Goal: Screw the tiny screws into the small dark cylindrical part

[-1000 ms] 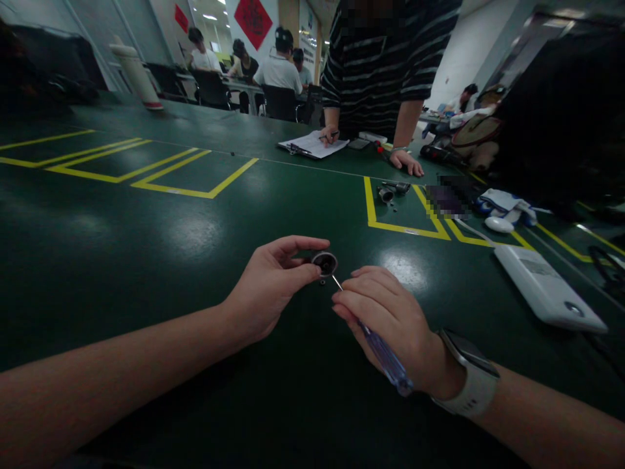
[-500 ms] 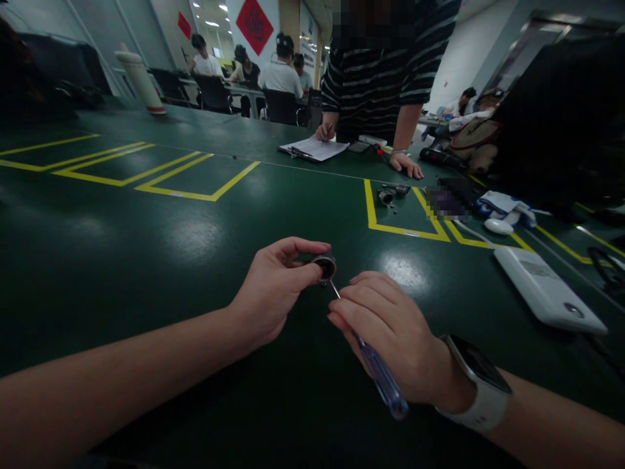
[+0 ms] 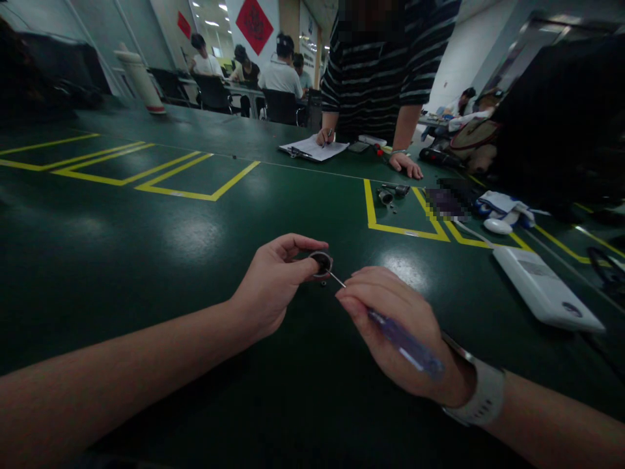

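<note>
Between thumb and fingers, my left hand (image 3: 273,283) pinches a small round metal part (image 3: 321,260) whose hollow, dark opening faces me. A screwdriver (image 3: 405,342) with a clear purplish handle is gripped in my right hand (image 3: 395,326). Its thin metal shaft runs up to the left and meets the opening of the metal part; exactly where the tip rests inside I cannot tell. A tiny piece (image 3: 323,283) shows just under the part's rim. Both hands are above the green table (image 3: 205,273).
Metal parts (image 3: 390,193) lie inside a yellow taped box at right of centre. A white power bank (image 3: 547,286) with a cable, a white mouse-like object (image 3: 498,226) and a cloth (image 3: 505,207) are on the right. Across the table, a person in a striped shirt writes on a clipboard (image 3: 315,148).
My right hand has turned, swinging the screwdriver's handle up and to the right. The shaft now reaches the opening rather than the lower rim, and the metal part has tilted slightly.
</note>
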### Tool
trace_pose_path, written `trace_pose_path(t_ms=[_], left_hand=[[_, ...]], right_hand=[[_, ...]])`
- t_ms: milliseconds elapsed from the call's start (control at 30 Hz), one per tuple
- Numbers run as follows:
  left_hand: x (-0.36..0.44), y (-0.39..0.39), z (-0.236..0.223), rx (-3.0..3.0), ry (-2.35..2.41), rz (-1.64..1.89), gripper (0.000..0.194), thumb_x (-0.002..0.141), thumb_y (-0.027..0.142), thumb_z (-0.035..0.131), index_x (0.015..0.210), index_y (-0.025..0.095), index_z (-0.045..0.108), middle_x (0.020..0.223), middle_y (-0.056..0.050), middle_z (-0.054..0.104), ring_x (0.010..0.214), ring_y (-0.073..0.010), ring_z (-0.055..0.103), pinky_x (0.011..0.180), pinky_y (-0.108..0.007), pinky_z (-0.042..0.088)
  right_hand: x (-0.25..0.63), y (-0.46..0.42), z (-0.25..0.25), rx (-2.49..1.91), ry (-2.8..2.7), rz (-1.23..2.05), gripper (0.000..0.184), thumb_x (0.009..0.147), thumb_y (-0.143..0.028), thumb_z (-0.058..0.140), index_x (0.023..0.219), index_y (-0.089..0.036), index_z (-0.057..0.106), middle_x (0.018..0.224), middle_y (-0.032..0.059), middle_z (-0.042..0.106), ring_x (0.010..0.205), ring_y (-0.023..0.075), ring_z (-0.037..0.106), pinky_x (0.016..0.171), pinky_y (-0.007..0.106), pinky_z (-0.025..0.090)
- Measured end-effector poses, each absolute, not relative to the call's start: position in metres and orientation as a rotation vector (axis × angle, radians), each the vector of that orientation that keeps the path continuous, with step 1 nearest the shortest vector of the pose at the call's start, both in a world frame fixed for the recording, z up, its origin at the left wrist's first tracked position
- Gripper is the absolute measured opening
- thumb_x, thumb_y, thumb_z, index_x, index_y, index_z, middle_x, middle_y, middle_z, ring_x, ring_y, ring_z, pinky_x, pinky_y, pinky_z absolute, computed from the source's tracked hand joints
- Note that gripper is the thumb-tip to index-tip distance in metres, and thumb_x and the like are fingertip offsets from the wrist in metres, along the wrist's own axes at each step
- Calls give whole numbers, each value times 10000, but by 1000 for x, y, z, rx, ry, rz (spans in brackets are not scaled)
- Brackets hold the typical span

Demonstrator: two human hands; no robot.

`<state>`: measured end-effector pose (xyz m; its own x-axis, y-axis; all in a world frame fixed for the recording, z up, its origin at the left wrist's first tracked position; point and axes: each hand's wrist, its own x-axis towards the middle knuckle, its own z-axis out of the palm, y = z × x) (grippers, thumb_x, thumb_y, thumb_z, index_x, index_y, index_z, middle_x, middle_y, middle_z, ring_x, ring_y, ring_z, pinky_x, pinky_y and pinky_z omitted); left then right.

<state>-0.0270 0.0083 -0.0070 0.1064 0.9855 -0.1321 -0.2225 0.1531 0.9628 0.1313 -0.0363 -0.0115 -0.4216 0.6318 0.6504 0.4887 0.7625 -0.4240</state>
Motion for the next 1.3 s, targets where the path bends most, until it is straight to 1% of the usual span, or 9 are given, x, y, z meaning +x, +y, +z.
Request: trace_pose_path(t_ms=[100, 200, 267, 367, 467, 700, 933, 1100, 1300], left_hand=[[-33, 15, -3, 949, 1057, 1134, 292, 593, 37, 698, 864, 119, 625, 873, -48, 668, 794, -147, 625, 717, -261, 503], [-41, 25, 0, 911, 1043, 1163, 314, 608, -15, 679, 888, 117, 631, 866, -47, 673, 806, -134, 624, 737, -232, 499], [-46, 31, 1, 881, 977, 1170, 278, 654, -23, 646, 896, 114, 644, 864, -55, 678, 794, -130, 630, 723, -217, 509], [-51, 38, -1, 861, 887, 1134, 177, 745, 33, 596, 895, 99, 661, 885, -86, 680, 776, -139, 642, 664, -196, 524], [-52, 39, -1, 834, 869, 1103, 164, 785, 57, 561, 918, 90, 653, 920, -112, 677, 785, -160, 653, 647, -205, 540], [-47, 36, 1, 766, 852, 1095, 187, 783, 2, 529, 929, 74, 622, 965, -122, 661, 845, -185, 655, 762, -265, 558], [-47, 35, 3, 746, 887, 1084, 189, 777, -22, 518, 896, 77, 626, 923, -110, 672, 853, -173, 652, 773, -250, 550], [-46, 32, 2, 799, 920, 1061, 227, 727, -41, 566, 894, 94, 641, 875, -85, 688, 807, -155, 655, 725, -216, 546], [-45, 29, 0, 902, 980, 1007, 321, 685, -14, 639, 977, 115, 613, 961, -90, 676, 845, -172, 648, 729, -247, 543]], right_hand=[[136, -28, -15, -998, -1775, 616, 147, 867, -218, 515, 794, -162, 629, 741, 28, 660, 730, 146, 623, 673, 289, 509], [139, -15, -25, -1065, -1521, 1047, 172, 843, -311, 554, 778, -173, 633, 686, 13, 655, 641, 133, 618, 592, 273, 513], [141, -8, -32, -1079, -1423, 1191, 176, 822, -335, 582, 774, -174, 635, 686, 12, 656, 637, 127, 613, 585, 263, 505], [142, -4, -38, -1107, -1371, 1252, 182, 807, -346, 602, 777, -170, 639, 695, 13, 659, 643, 118, 610, 598, 255, 499], [142, -5, -38, -1107, -1405, 1249, 185, 810, -348, 599, 806, -167, 639, 718, 16, 663, 663, 119, 613, 630, 266, 506], [137, -7, -32, -1174, -1556, 1186, 193, 837, -327, 559, 816, -146, 624, 740, 30, 663, 684, 125, 619, 649, 273, 514], [140, -18, -12, -1347, -2012, 862, 239, 874, -324, 489, 742, -177, 624, 621, -4, 623, 575, 129, 586, 528, 261, 437], [140, -27, -14, -1229, -2136, 576, 214, 887, -237, 461, 749, -165, 608, 692, 10, 621, 647, 134, 573, 615, 285, 437], [142, -28, -24, -1076, -2035, 430, 139, 877, -189, 485, 790, -163, 590, 730, 16, 614, 699, 139, 576, 659, 286, 457]])
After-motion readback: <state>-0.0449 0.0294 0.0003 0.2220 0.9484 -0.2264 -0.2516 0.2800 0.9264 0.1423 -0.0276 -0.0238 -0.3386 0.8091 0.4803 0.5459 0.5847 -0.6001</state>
